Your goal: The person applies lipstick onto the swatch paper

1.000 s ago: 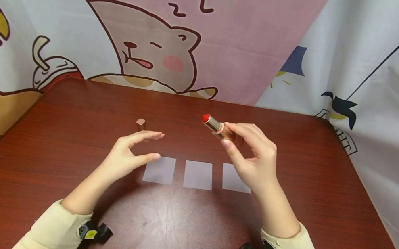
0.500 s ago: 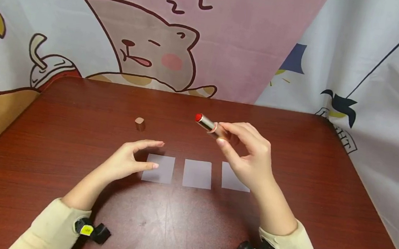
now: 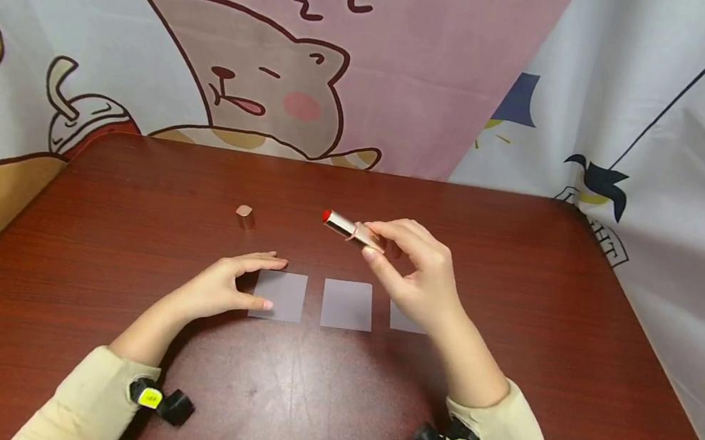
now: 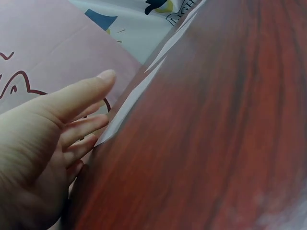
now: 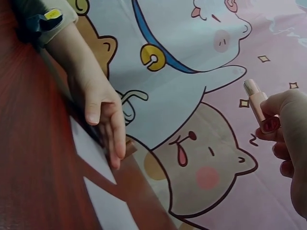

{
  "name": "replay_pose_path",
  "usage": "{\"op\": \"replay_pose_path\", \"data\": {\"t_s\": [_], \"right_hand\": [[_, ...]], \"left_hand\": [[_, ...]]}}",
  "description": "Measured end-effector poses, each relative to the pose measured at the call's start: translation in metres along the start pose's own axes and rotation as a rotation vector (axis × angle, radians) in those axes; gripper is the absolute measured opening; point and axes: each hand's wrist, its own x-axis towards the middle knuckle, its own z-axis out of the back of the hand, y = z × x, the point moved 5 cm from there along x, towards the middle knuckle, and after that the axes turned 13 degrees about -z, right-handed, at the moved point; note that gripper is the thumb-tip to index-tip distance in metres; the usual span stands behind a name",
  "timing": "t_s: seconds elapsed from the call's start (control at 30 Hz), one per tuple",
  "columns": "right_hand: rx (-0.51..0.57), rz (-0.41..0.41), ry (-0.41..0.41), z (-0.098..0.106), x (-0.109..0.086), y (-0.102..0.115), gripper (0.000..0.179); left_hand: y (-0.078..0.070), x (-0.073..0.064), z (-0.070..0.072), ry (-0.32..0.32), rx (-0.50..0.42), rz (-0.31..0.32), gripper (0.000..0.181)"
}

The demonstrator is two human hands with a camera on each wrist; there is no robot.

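My right hand [image 3: 424, 274] pinches an uncapped lipstick [image 3: 351, 231] by its gold base, between thumb and fingers. Its red tip points left, held above the table in the head view. The right wrist view also shows the lipstick [image 5: 259, 105] in the fingers. My left hand [image 3: 219, 288] is at the left paper square [image 3: 286, 295], fingers fairly straight and thumb apart, over the paper's left edge. Whether it touches the paper I cannot tell. Nothing is held in it. Behind it on the table stands the gold lipstick cap [image 3: 244, 216].
A middle paper square [image 3: 347, 305] and a right one [image 3: 405, 317], partly hidden by my right hand, lie in a row with the left square on the brown table [image 3: 282, 399]. A cartoon-printed curtain [image 3: 432, 78] hangs behind the table's far edge.
My left hand has lowered toward the left paper square. The right hand has carried the lipstick leftward, turning it closer to level. The head view has shifted slightly.
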Motion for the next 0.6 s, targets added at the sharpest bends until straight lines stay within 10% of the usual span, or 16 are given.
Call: {"op": "replay_pose_path", "data": {"t_s": [0.6], "right_hand": [[0.042,-0.123,0.131,-0.038,-0.015,-0.028,0.02]], "left_hand": [[0.001,0.002,-0.005,0.075,0.075,-0.147,0.067]]}}
